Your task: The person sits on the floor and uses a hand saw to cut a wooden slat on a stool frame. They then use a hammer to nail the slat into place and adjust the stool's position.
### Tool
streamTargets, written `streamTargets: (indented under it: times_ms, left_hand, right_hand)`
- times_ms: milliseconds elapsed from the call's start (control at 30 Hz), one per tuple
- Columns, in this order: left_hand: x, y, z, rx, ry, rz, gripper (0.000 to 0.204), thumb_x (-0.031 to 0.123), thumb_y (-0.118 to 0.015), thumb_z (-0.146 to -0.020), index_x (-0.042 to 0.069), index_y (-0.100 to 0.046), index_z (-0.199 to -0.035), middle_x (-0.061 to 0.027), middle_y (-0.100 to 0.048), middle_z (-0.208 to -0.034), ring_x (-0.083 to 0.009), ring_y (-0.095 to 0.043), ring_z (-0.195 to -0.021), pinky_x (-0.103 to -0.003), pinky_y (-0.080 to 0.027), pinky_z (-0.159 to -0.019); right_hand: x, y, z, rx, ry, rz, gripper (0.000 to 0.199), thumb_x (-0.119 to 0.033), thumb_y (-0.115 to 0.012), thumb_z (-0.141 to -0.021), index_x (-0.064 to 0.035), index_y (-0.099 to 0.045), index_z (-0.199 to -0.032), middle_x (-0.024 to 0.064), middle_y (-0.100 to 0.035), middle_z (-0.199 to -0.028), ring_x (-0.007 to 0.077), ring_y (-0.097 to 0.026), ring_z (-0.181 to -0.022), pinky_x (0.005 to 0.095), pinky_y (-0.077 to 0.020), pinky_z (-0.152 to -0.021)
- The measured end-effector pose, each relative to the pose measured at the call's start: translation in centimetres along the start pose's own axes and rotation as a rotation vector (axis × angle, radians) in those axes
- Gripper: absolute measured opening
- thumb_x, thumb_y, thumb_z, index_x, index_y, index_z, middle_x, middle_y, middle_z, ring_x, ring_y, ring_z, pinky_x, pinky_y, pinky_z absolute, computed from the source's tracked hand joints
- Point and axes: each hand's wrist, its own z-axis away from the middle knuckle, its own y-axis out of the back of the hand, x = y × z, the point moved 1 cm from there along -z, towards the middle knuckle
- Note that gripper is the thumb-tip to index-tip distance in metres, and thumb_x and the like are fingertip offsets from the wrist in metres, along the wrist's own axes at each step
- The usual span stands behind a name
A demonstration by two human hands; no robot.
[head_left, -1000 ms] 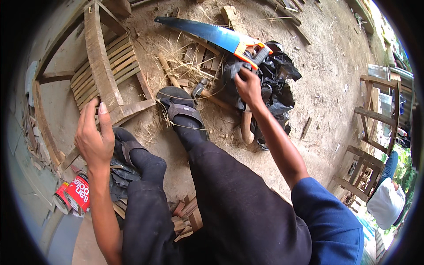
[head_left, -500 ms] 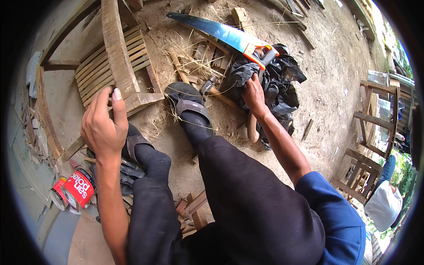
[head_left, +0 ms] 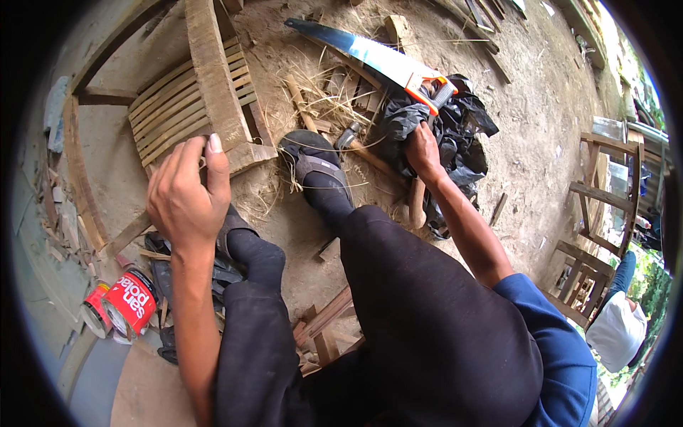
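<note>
At the wooden chair frame (head_left: 213,67), my left hand (head_left: 188,192) has its fingers loosely bent and thumb apart, near the end of a thick beam; whether it touches the wood I cannot tell. My right hand (head_left: 425,153) reaches into a crumpled black plastic bag (head_left: 466,135), its fingers closed on the plastic and partly hidden by it. Over that bag lies a handsaw (head_left: 370,57) with an orange and grey handle, its blade pointing to the far left. Close by my right hand are a hammer (head_left: 347,135) and a rounded wooden handle (head_left: 417,203).
Red cans (head_left: 129,302) stand at the lower left. Straw and wood scraps (head_left: 327,99) litter the dirt floor by my sandalled foot (head_left: 320,171). More wooden frames (head_left: 605,192) stand at the right, near another person in a white top (head_left: 617,333).
The whole view has shifted slightly, so chair, saw and bag appear farther right. Both hands keep nearly the same places relative to the things around them.
</note>
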Motion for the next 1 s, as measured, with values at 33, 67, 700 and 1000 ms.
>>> streamTargets:
  times_ms: [33, 67, 700, 1000]
  left_hand:
    - [0.1, -0.1, 0.1, 0.0, -0.001, 0.012, 0.025, 0.029, -0.058, -0.096, 0.006, -0.066, -0.093, -0.0097, -0.068, -0.084, -0.0318, -0.065, -0.077, -0.041, -0.049, -0.07]
    - [0.2, -0.2, 0.0, -0.001, -0.002, 0.025, 0.025, 0.029, -0.058, -0.096, 0.006, -0.066, -0.092, -0.0093, -0.067, -0.084, -0.0314, -0.065, -0.077, -0.041, -0.049, -0.07]
    - [0.6, 0.2, -0.3, 0.05, 0.041, 0.098, 0.017, 0.022, -0.065, -0.091, 0.005, -0.068, -0.095, -0.01, -0.069, -0.087, -0.0292, -0.066, -0.081, -0.04, -0.05, -0.073]
    - [5.4, 1.0, 2.1, 0.04, -0.313, 0.551, 0.021, 0.001, -0.072, -0.079, 0.001, -0.069, -0.1, -0.0098, -0.068, -0.098, -0.025, -0.065, -0.09, -0.037, -0.051, -0.083]
  right_hand:
    - [0.2, -0.2, 0.1, 0.05, -0.014, -0.046, 0.028, -0.001, -0.06, -0.082, 0.0048, -0.055, -0.109, 0.0238, -0.061, -0.098, 0.043, -0.062, -0.097, 0.0489, -0.0545, -0.083]
    - [0.4, -0.4, 0.1, 0.1, -0.027, -0.093, 0.028, -0.002, -0.061, -0.082, 0.0048, -0.055, -0.109, 0.0247, -0.06, -0.099, 0.0444, -0.062, -0.097, 0.0497, -0.0544, -0.082]
    - [-3.2, 8.5, 3.8, -0.116, -0.519, -1.485, 0.02, -0.009, -0.067, -0.096, 0.0, -0.067, -0.113, 0.0069, -0.068, -0.097, 0.0087, -0.059, -0.069, 0.0225, -0.0463, -0.06]
    - [-10.7, 12.4, 3.1, -0.202, -0.226, -1.391, 0.016, -0.008, -0.069, -0.094, 0.0005, -0.069, -0.108, 0.011, -0.073, -0.095, 0.008, -0.061, -0.071, 0.0208, -0.0484, -0.062]
